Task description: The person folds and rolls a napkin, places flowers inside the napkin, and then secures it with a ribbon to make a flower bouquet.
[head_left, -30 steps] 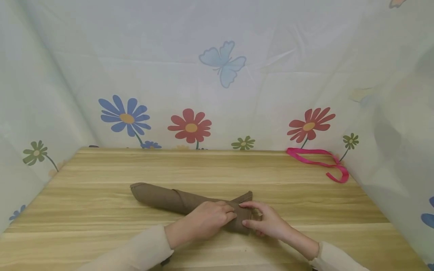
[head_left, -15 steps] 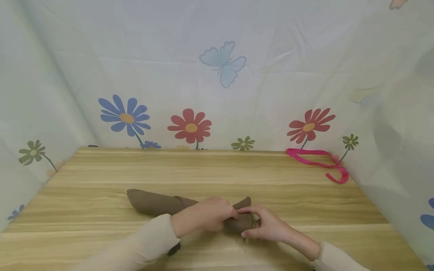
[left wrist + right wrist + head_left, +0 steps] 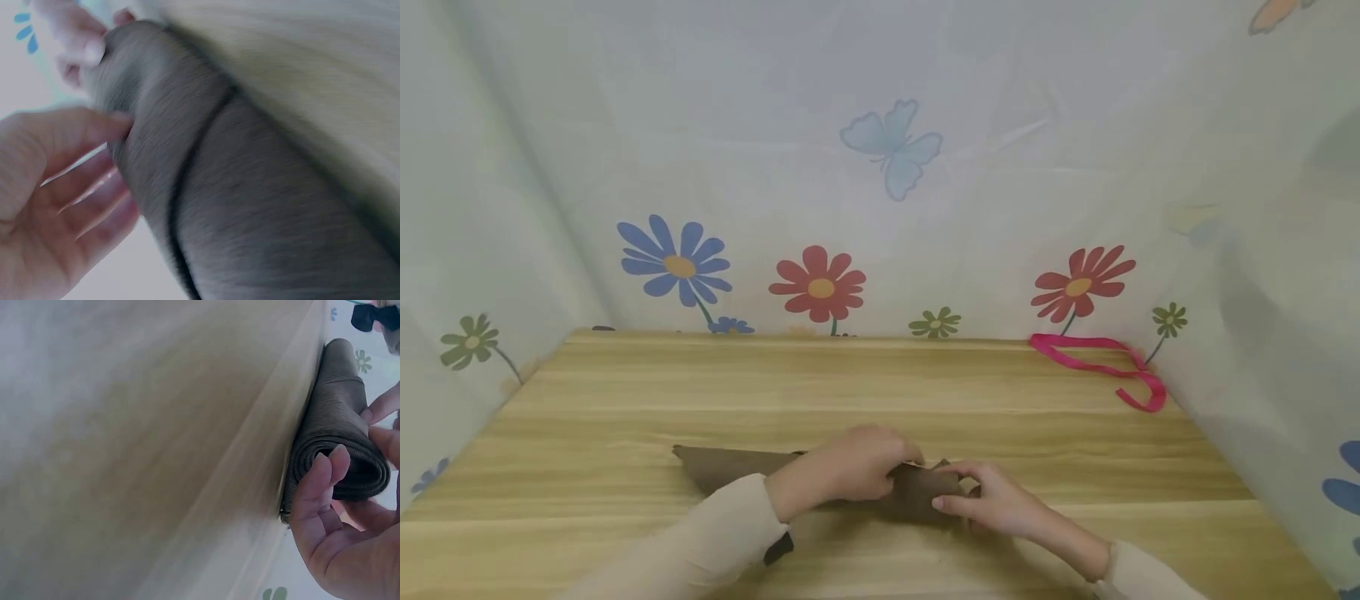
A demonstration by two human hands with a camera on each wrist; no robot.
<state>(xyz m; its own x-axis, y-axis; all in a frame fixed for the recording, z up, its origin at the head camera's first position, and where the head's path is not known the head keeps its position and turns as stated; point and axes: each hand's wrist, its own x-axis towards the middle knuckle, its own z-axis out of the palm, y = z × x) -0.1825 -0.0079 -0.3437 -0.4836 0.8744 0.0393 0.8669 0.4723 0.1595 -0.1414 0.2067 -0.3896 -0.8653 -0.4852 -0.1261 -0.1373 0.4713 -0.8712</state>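
A brown cloth (image 3: 722,468), wound into a long roll, lies across the wooden table near the person. The left hand (image 3: 853,467) reaches over its middle, and in the left wrist view the thumb and fingers (image 3: 94,128) pinch the cloth's edge. At the right end, the right hand (image 3: 1000,502) grips the roll between thumb and fingers. The right wrist view shows the coiled layers of the roll (image 3: 340,406) end-on, with right fingertips (image 3: 322,465) at the hollow opening. The hands cover part of the roll's middle and right end.
A pink ribbon (image 3: 1138,377) lies loosely curved at the table's back right corner. Behind and beside the wooden table (image 3: 760,392) hangs a white curtain (image 3: 737,150) printed with flowers and a butterfly. A black strap (image 3: 778,548) shows beneath the left sleeve.
The cloth roll has come nearer the person, its left end now narrower in outline. The flap sticking up at its right end has turned mostly out of sight. Both hands stay on the cloth.
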